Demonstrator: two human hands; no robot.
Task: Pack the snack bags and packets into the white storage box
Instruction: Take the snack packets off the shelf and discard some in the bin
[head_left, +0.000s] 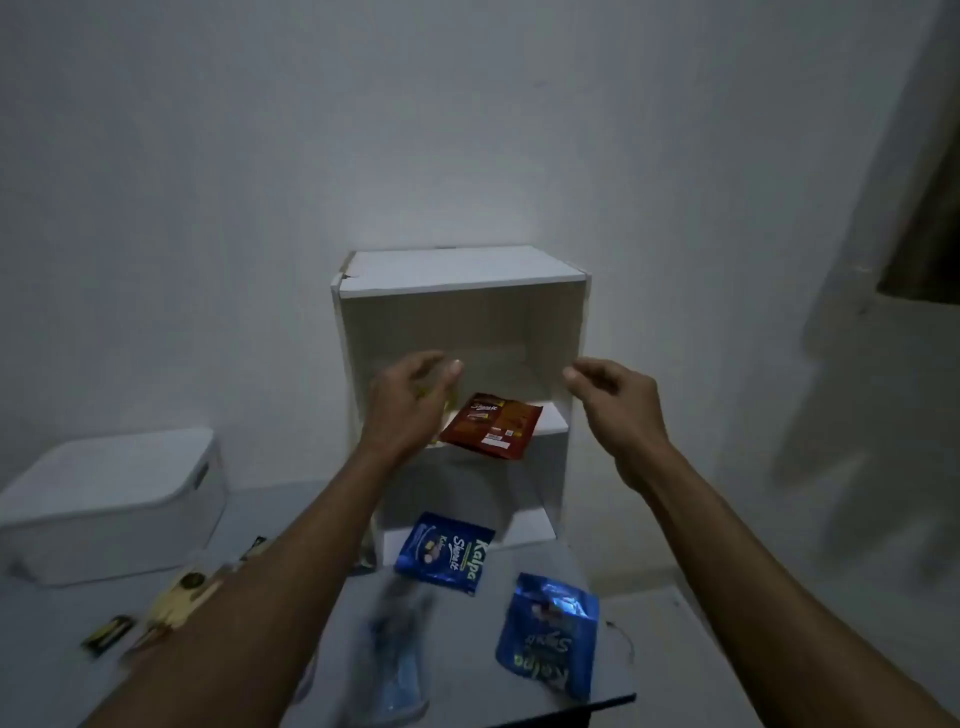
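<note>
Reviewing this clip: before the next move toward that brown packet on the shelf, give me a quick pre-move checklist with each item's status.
1. Left hand free: cannot tell; fingers curled, something yellowish shows behind it.
2. Right hand free: ok, holds nothing.
3. Brown packet reachable: ok, lies on the shelf unit middle board, overhanging its front edge.
4. White storage box open: not ok, lid on.
5. Two blue packets packed: not ok, both on the table.
</note>
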